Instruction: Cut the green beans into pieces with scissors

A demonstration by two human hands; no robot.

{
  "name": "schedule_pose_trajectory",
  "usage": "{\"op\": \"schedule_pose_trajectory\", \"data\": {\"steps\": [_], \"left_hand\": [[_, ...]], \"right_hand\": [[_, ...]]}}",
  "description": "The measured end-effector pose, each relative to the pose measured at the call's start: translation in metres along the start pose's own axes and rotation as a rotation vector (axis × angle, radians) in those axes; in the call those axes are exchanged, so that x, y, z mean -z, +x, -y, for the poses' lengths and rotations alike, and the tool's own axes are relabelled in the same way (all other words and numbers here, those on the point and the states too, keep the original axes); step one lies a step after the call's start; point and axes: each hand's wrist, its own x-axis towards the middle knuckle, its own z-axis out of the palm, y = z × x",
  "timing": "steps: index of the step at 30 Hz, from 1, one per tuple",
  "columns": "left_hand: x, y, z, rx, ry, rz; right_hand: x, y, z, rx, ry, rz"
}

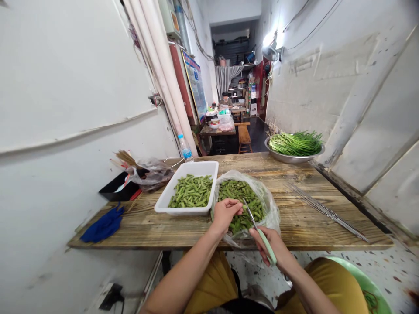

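Note:
My left hand (226, 214) pinches a green edamame pod (244, 206) above a clear plastic bag (272, 209) filled with more edamame (238, 192). In my right hand (273, 245) is a pair of scissors (266, 244) with pale green handles. Their blades point up and away from me, with the tips beside the pod in my left fingers. Whether the blades touch the pod I cannot tell. Left of the bag, and close against it, stands a white plastic tub (160, 204) with a layer of edamame pods (192, 191) in it.
Metal skewers (327, 211) lie on the wooden table (294, 235) at right, below a metal bowl (294, 158) of long green stalks. At left are a blue glove (103, 224), a black box (114, 192) and a water bottle (185, 149). A person (225, 101) sits far back.

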Motion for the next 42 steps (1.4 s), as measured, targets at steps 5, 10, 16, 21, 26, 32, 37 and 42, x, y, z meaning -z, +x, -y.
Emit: {"op": "schedule_pose_trajectory", "data": {"steps": [5, 10, 16, 21, 26, 32, 37, 42], "left_hand": [[0.060, 0.023, -0.023, -0.410, 0.406, -0.385], [0.086, 0.042, -0.046, -0.724, 1.073, -0.442], [0.033, 0.054, -0.017, -0.708, 1.471, 0.294], [0.024, 0.064, -0.020, -0.570, 1.486, 0.350], [0.021, 0.048, -0.026, -0.474, 1.178, 0.361], [0.012, 0.024, -0.028, -0.295, 0.843, 0.469], [0.011, 0.019, -0.033, -0.199, 0.756, 0.523], [0.013, 0.017, -0.036, -0.146, 0.748, 0.559]], "right_hand": [[0.003, 0.003, -0.008, 0.014, 0.048, 0.033], [0.007, 0.001, -0.017, 0.034, 0.081, 0.040], [0.005, -0.003, -0.021, 0.013, 0.100, 0.023], [0.006, -0.007, -0.019, -0.014, 0.106, 0.015], [0.007, -0.006, -0.009, 0.036, 0.025, 0.023], [0.008, 0.002, -0.010, 0.070, -0.035, -0.019], [0.013, -0.002, -0.006, 0.078, -0.101, -0.027], [0.020, -0.011, 0.008, 0.116, -0.229, -0.040]]}}
